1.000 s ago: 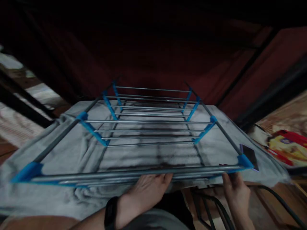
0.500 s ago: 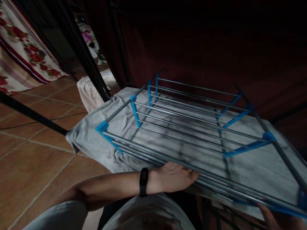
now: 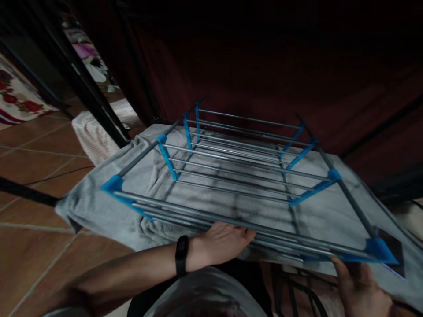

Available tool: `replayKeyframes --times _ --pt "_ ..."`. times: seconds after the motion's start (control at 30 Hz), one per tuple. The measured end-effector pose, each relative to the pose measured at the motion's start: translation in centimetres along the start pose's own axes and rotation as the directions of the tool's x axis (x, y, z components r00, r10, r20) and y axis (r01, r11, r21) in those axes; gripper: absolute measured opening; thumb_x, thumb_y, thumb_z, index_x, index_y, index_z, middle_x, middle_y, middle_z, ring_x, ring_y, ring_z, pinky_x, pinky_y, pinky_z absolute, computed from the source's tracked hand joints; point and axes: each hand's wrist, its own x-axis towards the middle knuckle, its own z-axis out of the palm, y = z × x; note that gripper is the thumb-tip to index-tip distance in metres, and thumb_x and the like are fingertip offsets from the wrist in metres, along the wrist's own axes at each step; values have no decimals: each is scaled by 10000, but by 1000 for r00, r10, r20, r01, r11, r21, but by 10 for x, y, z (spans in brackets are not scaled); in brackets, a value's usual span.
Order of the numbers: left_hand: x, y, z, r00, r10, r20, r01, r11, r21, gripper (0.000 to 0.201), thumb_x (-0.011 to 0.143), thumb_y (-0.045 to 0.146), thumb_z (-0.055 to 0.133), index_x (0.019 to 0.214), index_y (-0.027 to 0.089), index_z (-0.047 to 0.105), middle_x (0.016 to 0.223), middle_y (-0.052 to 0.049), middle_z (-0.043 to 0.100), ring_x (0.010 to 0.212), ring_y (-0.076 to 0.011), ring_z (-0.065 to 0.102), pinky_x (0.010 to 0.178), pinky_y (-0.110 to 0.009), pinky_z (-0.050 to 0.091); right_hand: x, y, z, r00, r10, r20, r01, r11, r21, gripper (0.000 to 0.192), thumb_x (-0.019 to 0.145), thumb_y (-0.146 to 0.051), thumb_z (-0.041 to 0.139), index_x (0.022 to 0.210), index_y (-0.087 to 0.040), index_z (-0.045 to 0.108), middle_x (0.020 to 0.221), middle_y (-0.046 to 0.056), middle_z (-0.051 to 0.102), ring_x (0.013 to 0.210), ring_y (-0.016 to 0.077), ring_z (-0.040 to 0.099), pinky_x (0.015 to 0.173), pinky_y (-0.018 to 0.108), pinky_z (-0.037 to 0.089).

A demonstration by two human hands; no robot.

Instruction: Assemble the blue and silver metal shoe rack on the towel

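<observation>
A shoe rack [image 3: 247, 175] of thin grey metal tubes and blue plastic brackets lies on its side across a grey blanket [image 3: 109, 220]. My left hand [image 3: 220, 242], with a black band at the wrist, is closed over the nearest tubes about midway along. Its fingertips are hidden behind the tubes. At the near right corner, my right hand [image 3: 360, 286] grips the blue bracket [image 3: 350, 256], thumb against its edge. Part of that hand is in shadow.
Beside the right corner a dark flat object [image 3: 395, 251] lies on the blanket. A dark red curtain [image 3: 238, 70] hangs behind. Black posts [image 3: 89, 88] stand at left over a tiled floor [image 3: 29, 259]. Black metal bars [image 3: 297, 290] show below the rack.
The view has turned right, so the rack sits farther left in it. More of my right hand and the near right corner now shows. Both hands keep their places on the rack.
</observation>
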Motion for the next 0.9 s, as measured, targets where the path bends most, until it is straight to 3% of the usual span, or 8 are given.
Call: replayKeyframes --times 0.1,0.23,0.43,0.67,0.9 --pt "-2 -1 0 998 -53 35 55 996 -67 362 972 123 407 1263 261 574 1040 -41 746 936 -216 734 750 -288 554 -1 -15 -4 1000 20 -5 -20 1000 15 686 881 -800 302 817 -193 615 468 51 512 383 240 486 429 309 278" --pt "1 -8 3 990 -103 99 112 990 -85 546 936 53 356 1403 282 521 1218 -80 720 1099 -224 699 889 -338 554 3 -36 -10 998 60 22 -63 987 147 606 940 -725 315 915 -191 600 575 57 612 477 243 586 473 306 335" --pt "8 -17 10 984 -106 142 122 987 -104 477 995 182 320 1412 287 525 1213 -71 736 1057 -236 721 875 -341 566 3 -49 -11 988 137 66 -149 964 222 471 967 -644 381 970 -212 566 685 54 656 615 260 668 550 304 395" --pt "7 -22 14 984 -102 145 113 991 -68 470 1020 221 286 1433 293 501 1190 -75 744 1027 -247 730 905 -390 561 2 -53 -11 984 164 69 -175 960 219 383 965 -577 414 967 -221 556 692 65 665 641 283 674 550 321 411" --pt "4 -10 15 998 -55 34 53 997 62 449 1028 197 331 1438 264 502 1250 -88 709 1048 -253 714 865 -379 573 -1 -55 -8 970 216 115 -242 909 338 317 906 -487 470 1023 -208 566 833 117 733 734 312 715 609 370 506"
